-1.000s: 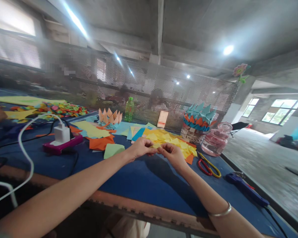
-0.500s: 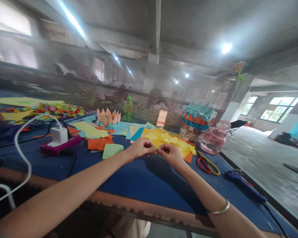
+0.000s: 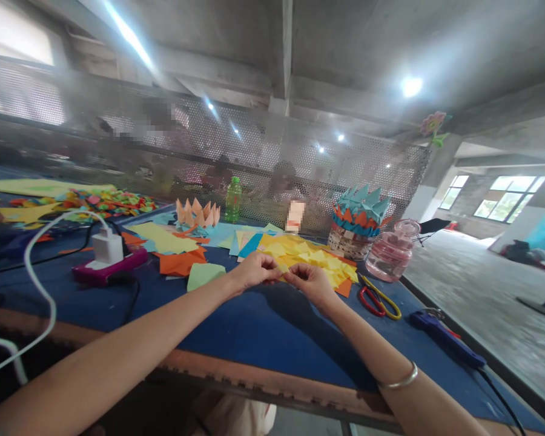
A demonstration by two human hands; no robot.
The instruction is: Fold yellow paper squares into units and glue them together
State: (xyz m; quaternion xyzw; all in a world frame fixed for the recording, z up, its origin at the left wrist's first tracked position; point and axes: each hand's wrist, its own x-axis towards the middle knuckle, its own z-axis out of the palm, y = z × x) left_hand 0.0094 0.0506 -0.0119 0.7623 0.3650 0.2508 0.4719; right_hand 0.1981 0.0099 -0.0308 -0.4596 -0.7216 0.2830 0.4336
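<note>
Between my two hands is a small piece of yellow paper, pinched at both sides just above the blue table. My left hand grips its left end with thumb and fingers. At the right end, my right hand pinches it the same way. Fingers cover most of the piece, so its folds are hard to make out. Right behind my hands lies a spread of folded yellow paper pieces on larger sheets. A pale green paper square rests left of my left hand.
Red-and-yellow scissors and a blue glue gun lie to the right. Behind them stand a pink bottle and a paper-decorated pot. At left are a purple power strip, orange paper and a green bottle.
Both hands keep their pinch on the yellow paper, with only a slight shift of the fingers; a little more yellow shows between them. The whole view has drifted slightly.
</note>
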